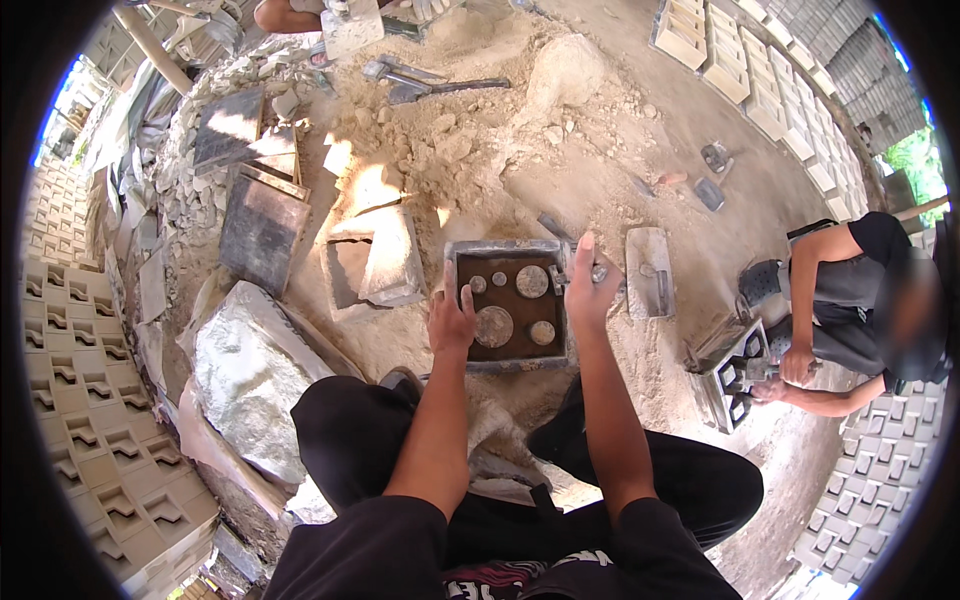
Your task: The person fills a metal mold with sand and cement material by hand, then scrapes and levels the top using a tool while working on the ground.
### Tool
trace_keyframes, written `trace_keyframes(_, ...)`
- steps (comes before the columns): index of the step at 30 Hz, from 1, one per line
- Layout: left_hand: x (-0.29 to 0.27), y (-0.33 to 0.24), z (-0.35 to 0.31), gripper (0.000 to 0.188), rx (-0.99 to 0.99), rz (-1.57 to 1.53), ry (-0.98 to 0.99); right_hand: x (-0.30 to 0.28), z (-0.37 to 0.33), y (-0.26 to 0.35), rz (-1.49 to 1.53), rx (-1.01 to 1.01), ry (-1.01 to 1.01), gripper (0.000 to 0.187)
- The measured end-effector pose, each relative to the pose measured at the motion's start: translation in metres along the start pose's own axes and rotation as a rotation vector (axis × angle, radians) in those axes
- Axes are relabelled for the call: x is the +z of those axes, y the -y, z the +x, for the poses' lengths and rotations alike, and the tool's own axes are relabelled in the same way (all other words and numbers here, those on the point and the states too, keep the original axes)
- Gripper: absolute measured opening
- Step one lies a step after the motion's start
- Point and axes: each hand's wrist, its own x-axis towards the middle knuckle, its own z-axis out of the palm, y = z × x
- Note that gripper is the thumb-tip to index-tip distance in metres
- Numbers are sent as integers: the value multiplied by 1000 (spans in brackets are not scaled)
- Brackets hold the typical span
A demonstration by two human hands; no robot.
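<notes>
Between my knees sits a square mould frame [512,366] with dark metal walls and a brown floor. Several round discs of different sizes stand inside it, among them a large disc [493,327] near the left wall and another large disc [531,281] toward the far right. My left hand [452,322] grips the left wall, its thumb over the inner side. My right hand [592,292] is closed round the right wall, one finger pointing up. Under it shows a small round metal piece [600,272]; how it is attached I cannot tell.
A pale board with a trowel-like tool [661,292] lies to the right, a broken block form [372,262] to the left. Farther off are a shovel [450,88] and heaped sand [570,70]. At right a co-worker [835,310] handles another mould [735,375]. Stacked blocks [95,400] line the sides.
</notes>
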Motion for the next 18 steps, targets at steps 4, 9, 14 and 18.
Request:
trace_keyframes(4, 10, 9, -1, 57, 36, 0, -54, 4, 6, 7, 23, 1, 42, 46)
trace_keyframes(9, 14, 3, 0, 57, 56, 8, -79, -11, 7, -7, 231, 75, 16, 44)
trace_keyframes(14, 11, 11, 1, 58, 29, 14, -64, -11, 14, 5, 484, 186, -83, 39)
trace_keyframes(18, 17, 12, 3, 59, 51, 16, -72, -2, 3, -32, 204, 13, -62, 34)
